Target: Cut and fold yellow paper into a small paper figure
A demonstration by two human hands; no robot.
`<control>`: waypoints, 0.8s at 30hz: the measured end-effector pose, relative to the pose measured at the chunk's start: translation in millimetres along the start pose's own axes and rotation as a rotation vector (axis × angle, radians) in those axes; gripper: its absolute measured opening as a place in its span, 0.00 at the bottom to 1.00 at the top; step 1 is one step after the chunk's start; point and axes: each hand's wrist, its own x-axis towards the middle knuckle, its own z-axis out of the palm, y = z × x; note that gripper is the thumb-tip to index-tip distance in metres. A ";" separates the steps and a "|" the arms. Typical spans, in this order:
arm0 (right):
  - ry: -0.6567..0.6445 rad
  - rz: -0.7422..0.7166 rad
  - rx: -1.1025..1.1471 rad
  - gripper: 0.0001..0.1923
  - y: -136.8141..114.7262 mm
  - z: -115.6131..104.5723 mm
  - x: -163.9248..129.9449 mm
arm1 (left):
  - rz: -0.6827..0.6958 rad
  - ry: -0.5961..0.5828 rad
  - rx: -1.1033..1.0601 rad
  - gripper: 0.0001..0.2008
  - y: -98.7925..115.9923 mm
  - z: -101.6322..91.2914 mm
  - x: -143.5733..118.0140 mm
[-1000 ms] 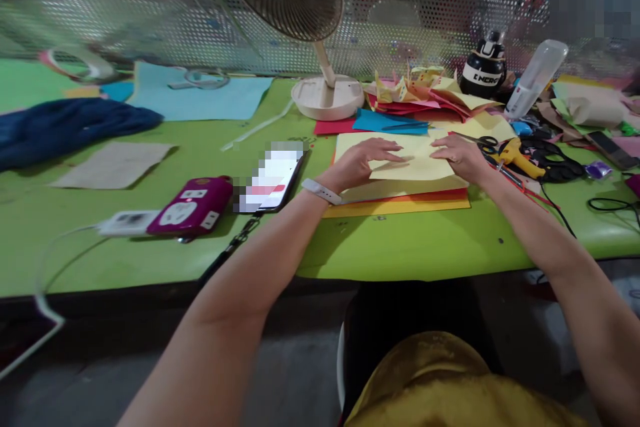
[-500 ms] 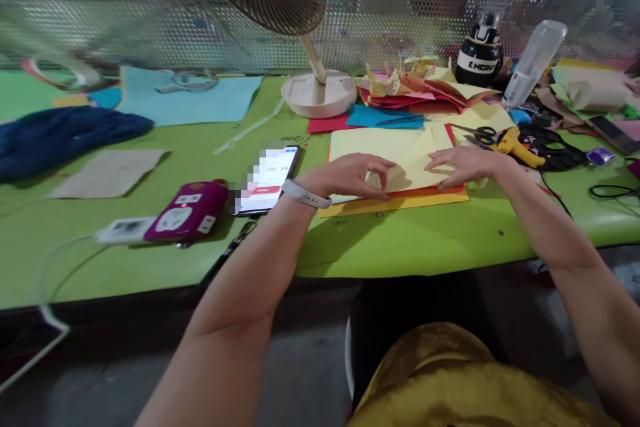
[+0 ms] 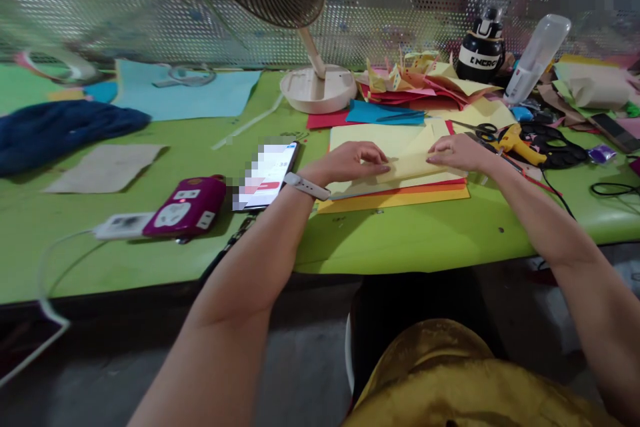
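Observation:
A pale yellow sheet of paper [image 3: 411, 163] lies on top of a stack, its near edge raised and turned back between my hands. My left hand [image 3: 357, 161], with a light watch band on the wrist, is closed with fingertips on the left part of that edge. On the right part, my right hand [image 3: 457, 152] pinches the same edge between thumb and fingers. Orange and yellow sheets [image 3: 400, 200] stick out below it toward me. Scissors [image 3: 483, 130] and a yellow glue gun [image 3: 520, 145] lie just beyond my right hand.
Left of my arm are a lit phone [image 3: 267, 173] and a purple power block [image 3: 187, 207] with a cable. A fan base [image 3: 319, 90] stands behind the stack. Paper scraps [image 3: 420, 80], a black bottle [image 3: 480, 57] and a clear bottle [image 3: 537, 60] fill the back right.
My fingers have closed from a loose spread onto the pale yellow sheet. Its near edge has been lifted and turned back, baring more of the red and orange sheets beneath.

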 end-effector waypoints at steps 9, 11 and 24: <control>0.254 0.126 -0.120 0.16 1.6 35.4 12.2 | -0.149 0.159 -0.049 0.17 -25.4 10.9 9.6; 0.290 0.136 -0.121 0.17 2.2 39.5 13.5 | -0.162 0.180 -0.077 0.15 -25.0 12.3 9.8; 0.378 0.218 -0.130 0.16 5.4 47.5 16.7 | -0.213 0.261 -0.120 0.12 -22.9 20.4 10.1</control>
